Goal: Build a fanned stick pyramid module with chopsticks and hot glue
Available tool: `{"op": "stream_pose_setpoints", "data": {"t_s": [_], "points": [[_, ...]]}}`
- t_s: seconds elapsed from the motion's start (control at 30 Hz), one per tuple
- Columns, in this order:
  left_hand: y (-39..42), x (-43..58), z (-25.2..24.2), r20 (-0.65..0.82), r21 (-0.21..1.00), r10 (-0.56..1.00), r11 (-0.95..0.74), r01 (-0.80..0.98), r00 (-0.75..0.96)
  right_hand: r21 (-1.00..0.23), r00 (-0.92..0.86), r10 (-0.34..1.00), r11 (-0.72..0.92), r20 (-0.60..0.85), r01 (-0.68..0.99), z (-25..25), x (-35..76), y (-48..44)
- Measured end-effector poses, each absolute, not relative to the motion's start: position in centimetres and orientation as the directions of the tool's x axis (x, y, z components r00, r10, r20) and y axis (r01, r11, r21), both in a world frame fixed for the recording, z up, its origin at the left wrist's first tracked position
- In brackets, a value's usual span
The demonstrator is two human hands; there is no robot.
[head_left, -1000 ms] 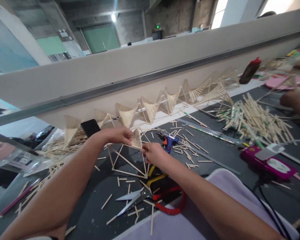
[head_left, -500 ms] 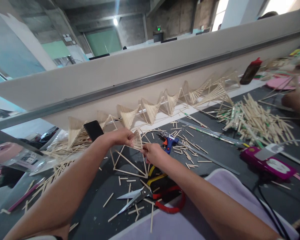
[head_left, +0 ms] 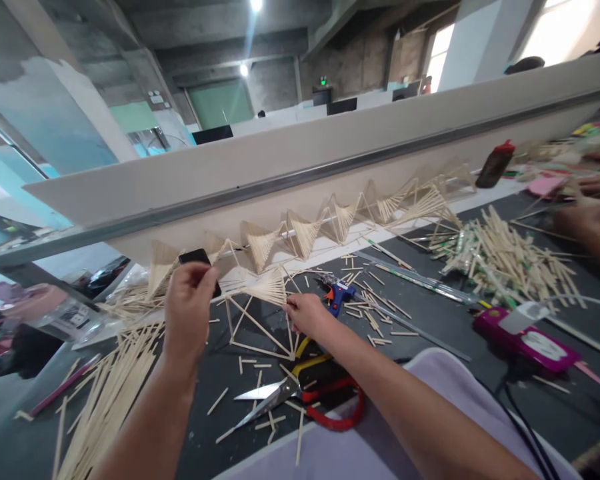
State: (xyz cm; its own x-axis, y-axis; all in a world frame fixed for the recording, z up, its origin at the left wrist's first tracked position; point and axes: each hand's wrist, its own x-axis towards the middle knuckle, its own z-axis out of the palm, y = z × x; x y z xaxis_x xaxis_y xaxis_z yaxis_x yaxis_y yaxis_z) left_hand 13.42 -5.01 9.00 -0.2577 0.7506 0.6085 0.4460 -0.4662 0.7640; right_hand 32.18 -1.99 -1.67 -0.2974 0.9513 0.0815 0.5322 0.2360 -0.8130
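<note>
My right hand (head_left: 305, 315) is closed in a pinch on the upper right corner of a frame of thin wooden sticks (head_left: 260, 325), which stands on the dark table. Fanned sticks form the twisted top of this frame. To its left, apart from it, my left hand (head_left: 190, 303) is raised with curled fingers; whether anything is between them is hidden. Behind that hand lies a black phone (head_left: 195, 256), partly covered. Scissors with red handles (head_left: 280, 393) and a blue glue gun (head_left: 339, 297) lie close to the right hand.
A row of twisted stick models (head_left: 303, 233) runs along the partition (head_left: 260, 207). Long sticks (head_left: 113, 393) lie at left, a stick pile (head_left: 505, 253) at right. A magenta device (head_left: 525, 339) and dark bottle (head_left: 495, 167) are also there. Another person's hand (head_left: 590, 217) works at far right.
My left hand has left the fanned top of the frame and moved left, in front of the phone. The right hand keeps its pinch on the frame. The camera view has shifted slightly.
</note>
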Motion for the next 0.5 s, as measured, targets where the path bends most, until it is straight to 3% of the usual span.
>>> {"op": "stream_pose_setpoints", "data": {"t_s": [0.07,0.2,0.37,0.5], "points": [[-7.4,13.3,6.5,0.489,0.872,0.761,-0.439,0.216,-0.426,-0.831,-0.296,0.952,0.231,0.084,0.505,-1.8,32.1,-2.0],[-10.4,13.9,2.1,0.208,0.967,0.865,-0.253,-0.038,-0.457,-0.864,-0.291,0.955,0.195,0.059,0.464,-1.9,31.9,-2.3],[-8.7,13.9,-0.7,-0.176,0.91,0.957,0.069,-0.408,-0.231,-0.897,-0.295,0.954,0.172,0.049,0.406,-1.5,31.1,-3.3],[-5.7,13.7,-2.2,-0.213,0.854,0.977,0.179,-0.489,-0.014,-0.915,-0.288,0.957,0.153,0.043,0.373,-1.1,30.8,-3.9]]}}
